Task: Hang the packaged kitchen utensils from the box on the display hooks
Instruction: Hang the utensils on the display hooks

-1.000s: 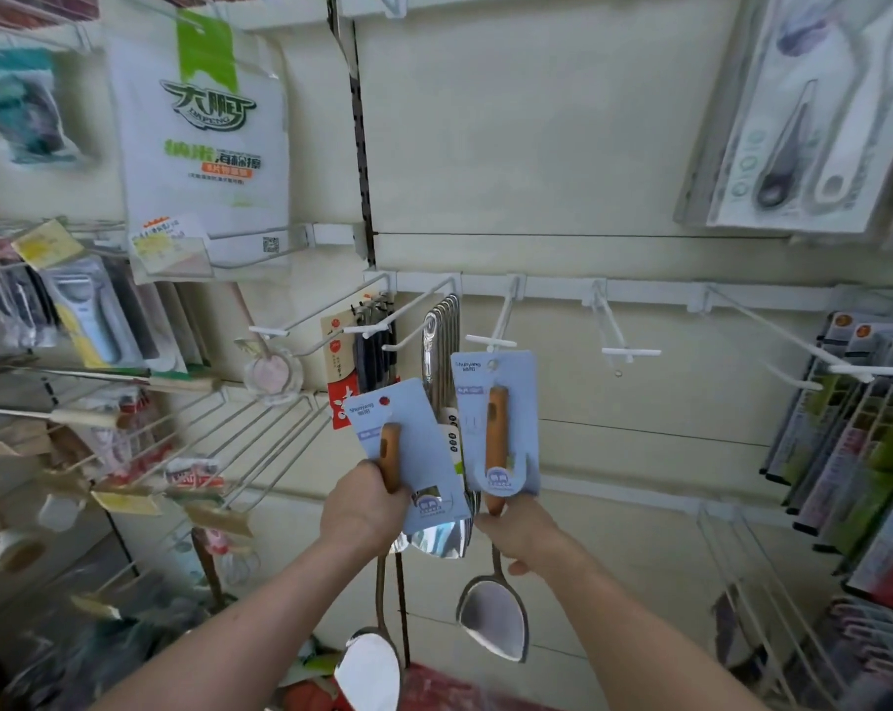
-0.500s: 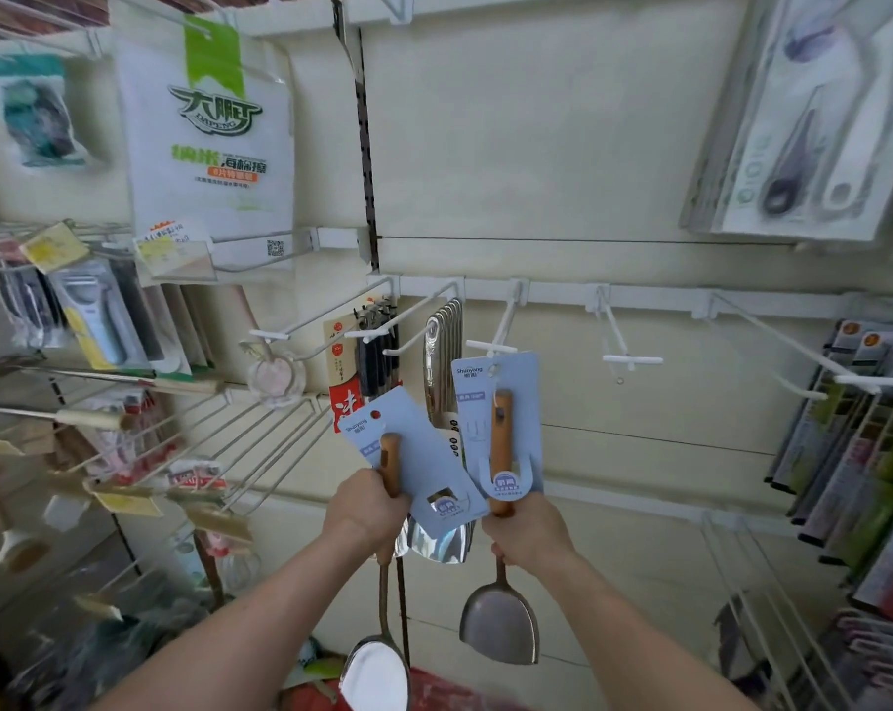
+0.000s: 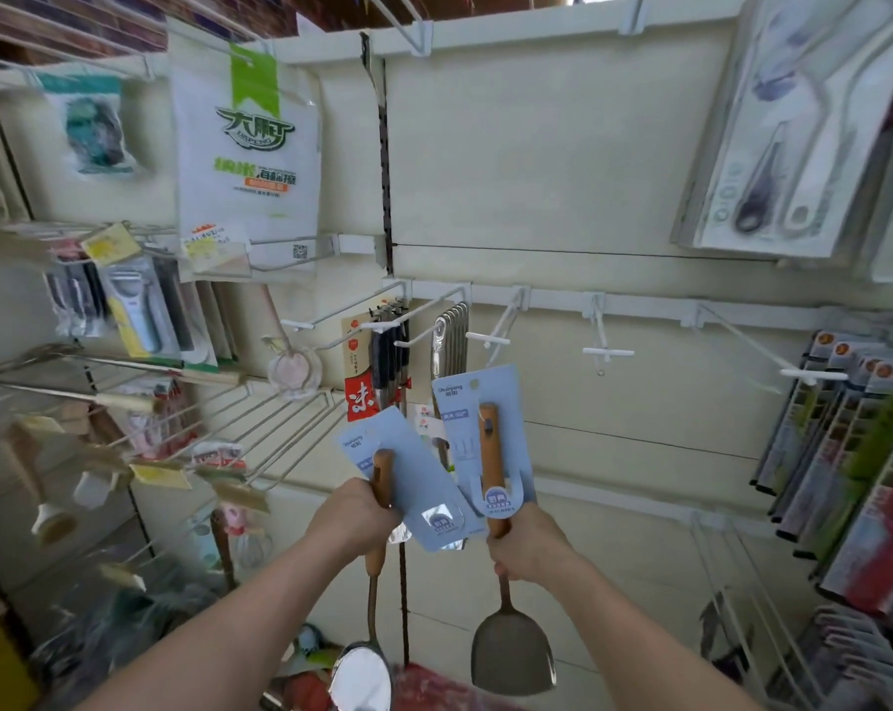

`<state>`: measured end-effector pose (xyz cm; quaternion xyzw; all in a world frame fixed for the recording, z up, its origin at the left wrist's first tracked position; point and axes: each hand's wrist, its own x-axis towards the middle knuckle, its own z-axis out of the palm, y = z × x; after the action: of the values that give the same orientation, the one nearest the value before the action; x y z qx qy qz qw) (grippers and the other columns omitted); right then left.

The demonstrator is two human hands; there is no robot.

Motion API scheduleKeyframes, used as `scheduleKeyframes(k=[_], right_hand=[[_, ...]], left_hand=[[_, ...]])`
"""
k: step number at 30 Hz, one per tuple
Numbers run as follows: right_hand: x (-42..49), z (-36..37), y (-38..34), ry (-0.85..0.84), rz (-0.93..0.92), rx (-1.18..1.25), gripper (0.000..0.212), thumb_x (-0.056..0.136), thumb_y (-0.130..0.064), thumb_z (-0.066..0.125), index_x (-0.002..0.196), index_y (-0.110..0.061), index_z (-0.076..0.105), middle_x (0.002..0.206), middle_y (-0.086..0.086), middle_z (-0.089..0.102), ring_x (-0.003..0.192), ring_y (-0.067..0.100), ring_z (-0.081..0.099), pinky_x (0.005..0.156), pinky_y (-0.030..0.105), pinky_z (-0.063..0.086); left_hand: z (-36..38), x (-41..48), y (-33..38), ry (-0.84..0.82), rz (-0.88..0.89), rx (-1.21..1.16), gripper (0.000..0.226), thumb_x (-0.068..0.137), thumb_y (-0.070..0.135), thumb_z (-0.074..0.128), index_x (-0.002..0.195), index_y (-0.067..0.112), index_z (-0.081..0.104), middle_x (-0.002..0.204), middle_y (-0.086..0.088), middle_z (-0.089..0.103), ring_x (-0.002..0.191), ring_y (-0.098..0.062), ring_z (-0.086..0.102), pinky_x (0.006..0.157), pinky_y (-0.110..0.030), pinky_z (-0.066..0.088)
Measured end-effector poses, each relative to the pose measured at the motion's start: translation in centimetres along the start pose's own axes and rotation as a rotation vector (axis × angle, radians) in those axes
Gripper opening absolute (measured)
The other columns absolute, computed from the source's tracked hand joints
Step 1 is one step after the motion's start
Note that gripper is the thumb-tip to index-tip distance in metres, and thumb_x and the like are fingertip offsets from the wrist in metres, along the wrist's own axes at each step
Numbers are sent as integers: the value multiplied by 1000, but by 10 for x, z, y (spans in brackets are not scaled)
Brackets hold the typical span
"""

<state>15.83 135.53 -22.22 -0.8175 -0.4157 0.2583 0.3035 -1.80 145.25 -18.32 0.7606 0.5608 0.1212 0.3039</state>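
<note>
Head view, facing the display wall. I have both hands raised in front of the hook rail (image 3: 639,304).

The left hand (image 3: 354,515) has its fingers (image 3: 383,513) curled tight round the wooden handle of a packaged ladle (image 3: 361,677). The ladle's pale blue card (image 3: 408,479) leans to the left. Its steel bowl hangs at the bottom edge of the view.

The right hand (image 3: 529,549) has its fingers wrapped round the lower end of the wooden handle of a packaged spatula (image 3: 513,659), gripping just under the backing card (image 3: 462,428). That card stands nearly upright and the blade hangs straight down. The two cards meet at their lower corners, between the hands.

The top edge of the spatula's card sits just beneath the T-shaped tip of a white hook (image 3: 488,340). It is close to the tip but apart from it, so the spatula is not hung. The ladle is lower and to the left, well short of any hook tip.

Left of that hook, a neighbouring hook carries a row of steel utensils (image 3: 449,333). Further left hangs a dark-handled knife pack (image 3: 377,361) with a red label.

Surroundings:
- A white sponge pack (image 3: 244,161) with a green header hangs at upper left.
- Carded peelers (image 3: 131,310) hang below it.
- Boxed goods (image 3: 844,454) are ranked along the right edge.
- A large utensil pack (image 3: 793,130) sits at upper right.
</note>
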Motion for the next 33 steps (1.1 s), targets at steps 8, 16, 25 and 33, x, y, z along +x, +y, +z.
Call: scheduleKeyframes(k=[8, 16, 25, 33], right_hand=[[-3, 45, -27, -280, -82, -345, 19, 87, -4, 42, 72, -13, 46, 92, 12, 66, 96, 28, 68, 68, 31, 50], [1, 108, -68, -346, -213, -430, 28, 95, -16, 43, 69, -21, 34, 71, 0, 47, 60, 18, 46, 55, 24, 39], [-2, 210, -157, -528, -393, -553, 27, 95, -12, 46, 72, -18, 33, 67, -1, 38, 54, 10, 34, 48, 20, 30], [-20, 307, -269, -568, -602, -623, 21, 98, -23, 45, 81, -12, 47, 87, 9, 58, 84, 26, 57, 64, 27, 38]], left_hand=[[-24, -25, -45, 4, -83, -105, 19, 88, 11, 49, 73, 1, 58, 57, -15, 65, 52, -28, 63, 54, -33, 57], [-59, -41, -111, 117, -132, 30, 19, 82, 13, 51, 64, 8, 50, 76, -19, 67, 64, -29, 58, 68, -40, 54], [-118, -53, -212, 189, -341, -41, 26, 82, 13, 50, 57, 9, 45, 61, -11, 53, 56, -26, 50, 62, -36, 49], [-201, -63, -317, 257, -487, -89, 31, 88, 17, 48, 64, 3, 62, 56, -10, 65, 51, -23, 63, 62, -33, 60]])
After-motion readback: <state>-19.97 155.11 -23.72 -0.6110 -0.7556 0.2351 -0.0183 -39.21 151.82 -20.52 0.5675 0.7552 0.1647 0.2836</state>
